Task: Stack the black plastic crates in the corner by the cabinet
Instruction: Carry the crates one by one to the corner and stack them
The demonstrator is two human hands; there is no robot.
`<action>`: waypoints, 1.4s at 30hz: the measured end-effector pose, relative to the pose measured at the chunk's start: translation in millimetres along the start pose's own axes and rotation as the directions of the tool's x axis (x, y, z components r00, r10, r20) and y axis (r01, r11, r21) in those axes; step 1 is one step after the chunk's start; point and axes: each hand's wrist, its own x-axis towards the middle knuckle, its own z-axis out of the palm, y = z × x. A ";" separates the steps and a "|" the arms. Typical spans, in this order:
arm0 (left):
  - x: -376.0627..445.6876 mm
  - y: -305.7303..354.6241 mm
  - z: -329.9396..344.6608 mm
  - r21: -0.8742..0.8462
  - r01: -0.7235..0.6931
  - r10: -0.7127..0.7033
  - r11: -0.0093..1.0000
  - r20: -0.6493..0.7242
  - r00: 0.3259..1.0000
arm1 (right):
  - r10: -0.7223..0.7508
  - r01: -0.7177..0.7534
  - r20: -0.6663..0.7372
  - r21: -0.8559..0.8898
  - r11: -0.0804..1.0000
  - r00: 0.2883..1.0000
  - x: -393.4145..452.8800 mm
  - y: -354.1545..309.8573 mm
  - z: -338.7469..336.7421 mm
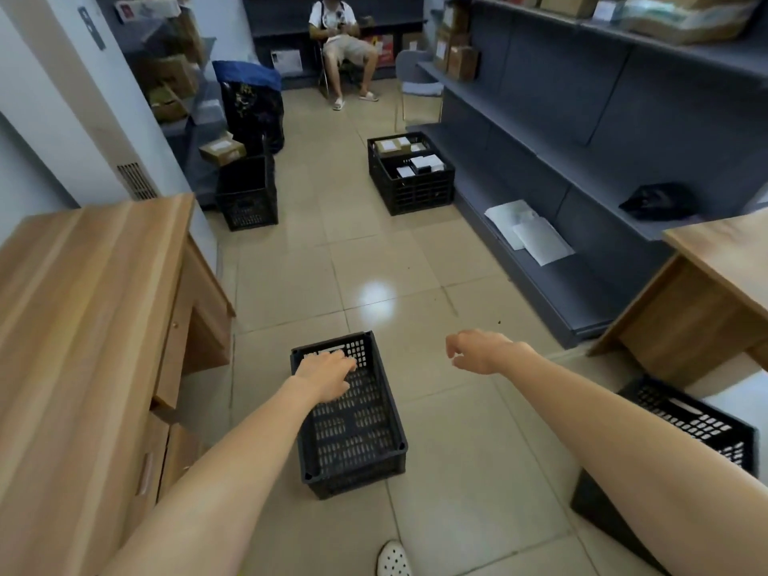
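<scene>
An empty black plastic crate point(353, 434) stands on the tiled floor just in front of me. My left hand point(326, 374) reaches into its far left part, fingers spread near the rim, holding nothing. My right hand point(478, 351) hovers to the right of the crate, loosely curled and empty. A second black crate point(690, 426) lies at the lower right, partly behind my right arm. Farther off, an empty crate point(248, 195) stands at the left and a crate with small boxes point(411, 172) at the right. A wooden cabinet point(83, 326) fills the left side.
Grey shelving point(582, 160) runs along the right wall, with papers point(528, 230) on a low shelf. A wooden desk point(715, 293) stands at the right. A person sits on a chair point(345, 47) at the far end. My white shoe point(392, 559) shows at the bottom.
</scene>
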 end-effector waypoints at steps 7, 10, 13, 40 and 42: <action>65.8 -40.2 -13.2 -0.078 0.046 -0.042 0.996 0.057 0.998 | -0.008 0.009 0.103 -0.008 1.000 0.995 84.7 3.3 -21.2; 81.0 -57.4 -1.5 -0.115 0.089 -0.077 0.989 0.099 0.992 | -0.051 0.063 0.186 -0.062 0.996 0.981 122.8 -0.2 -18.7; 89.5 -79.5 15.3 -0.137 0.177 -0.150 0.975 0.186 0.971 | -0.112 0.134 0.249 -0.074 0.988 0.962 165.1 -6.0 -24.0; 239.5 -191.6 251.9 -0.566 0.773 -0.561 0.288 0.555 0.615 | -0.040 0.058 0.407 -0.032 0.998 0.913 513.8 -35.8 121.2; 251.5 -195.0 293.5 -0.594 0.776 -0.547 0.214 0.585 0.599 | -0.009 0.006 0.428 0.010 1.000 0.904 530.2 -33.2 157.6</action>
